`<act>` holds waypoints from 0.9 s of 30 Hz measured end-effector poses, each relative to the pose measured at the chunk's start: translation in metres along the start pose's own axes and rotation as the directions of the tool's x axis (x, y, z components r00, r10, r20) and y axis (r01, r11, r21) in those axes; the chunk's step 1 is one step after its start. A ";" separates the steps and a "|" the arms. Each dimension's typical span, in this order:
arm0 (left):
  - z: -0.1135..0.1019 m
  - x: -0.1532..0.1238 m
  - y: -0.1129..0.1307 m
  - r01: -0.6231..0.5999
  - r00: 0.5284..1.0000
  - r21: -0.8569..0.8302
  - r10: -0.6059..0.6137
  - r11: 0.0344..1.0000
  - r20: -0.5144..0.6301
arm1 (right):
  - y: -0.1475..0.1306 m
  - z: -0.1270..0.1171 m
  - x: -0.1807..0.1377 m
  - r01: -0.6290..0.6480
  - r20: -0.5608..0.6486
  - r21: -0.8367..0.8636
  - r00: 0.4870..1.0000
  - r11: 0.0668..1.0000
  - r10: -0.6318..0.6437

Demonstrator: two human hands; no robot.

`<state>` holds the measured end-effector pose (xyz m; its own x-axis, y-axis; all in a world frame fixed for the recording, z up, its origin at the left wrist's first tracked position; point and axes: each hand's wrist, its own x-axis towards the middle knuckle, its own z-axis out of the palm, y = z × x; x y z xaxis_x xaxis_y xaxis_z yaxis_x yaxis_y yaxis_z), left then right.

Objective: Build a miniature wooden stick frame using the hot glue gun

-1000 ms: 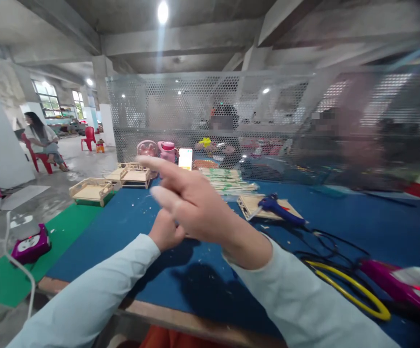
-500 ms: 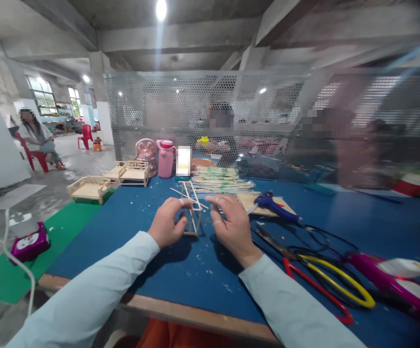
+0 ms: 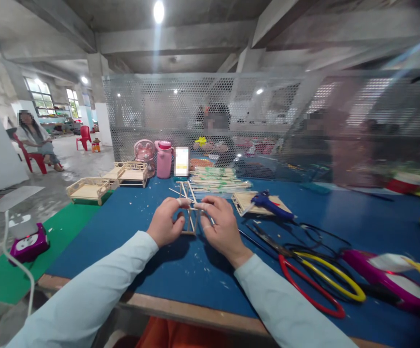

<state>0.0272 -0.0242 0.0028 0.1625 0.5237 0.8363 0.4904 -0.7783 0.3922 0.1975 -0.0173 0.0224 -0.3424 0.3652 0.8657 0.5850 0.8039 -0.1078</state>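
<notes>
Well back from table edge (image 3: 166, 306) | left hand (image 3: 164, 226), right hand (image 3: 223, 228) pinch stick frame (image 3: 189, 223) | scissors (image 3: 285, 253) near right.

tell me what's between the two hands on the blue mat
In the head view, a small frame of wooden sticks stands between the left hand and right hand, both pinching it.

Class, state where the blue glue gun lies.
In the head view, the glue gun lies on a wooden panel on the blue table, just right of the right hand.
</notes>
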 end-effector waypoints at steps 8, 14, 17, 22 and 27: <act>0.001 -0.001 -0.002 0.004 1.000 -0.010 -0.004 1.000 -0.001 | 0.001 0.004 -0.002 0.000 0.015 -0.001 1.000 1.000 0.000; 0.000 -0.001 -0.001 0.004 1.000 -0.008 -0.004 1.000 0.001 | 0.002 0.004 -0.003 -0.005 0.052 -0.002 0.999 1.000 0.005; 0.001 -0.001 -0.001 0.005 1.000 -0.016 -0.005 1.000 0.000 | 0.004 0.005 -0.004 0.004 0.056 -0.008 0.998 1.000 -0.003; 0.001 -0.001 -0.001 0.001 1.000 0.000 -0.001 1.000 -0.004 | 0.006 0.007 -0.006 0.006 0.061 -0.026 0.998 1.000 -0.005; 0.000 0.000 -0.001 0.018 1.000 0.010 -0.018 1.000 -0.005 | 0.006 0.008 -0.006 -0.010 0.073 -0.031 0.997 0.999 0.012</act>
<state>0.0269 -0.0236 0.0026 0.1498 0.5358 0.8310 0.5014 -0.7655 0.4032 0.1971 -0.0107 0.0130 -0.3881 0.4084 0.8262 0.6107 0.7853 -0.1013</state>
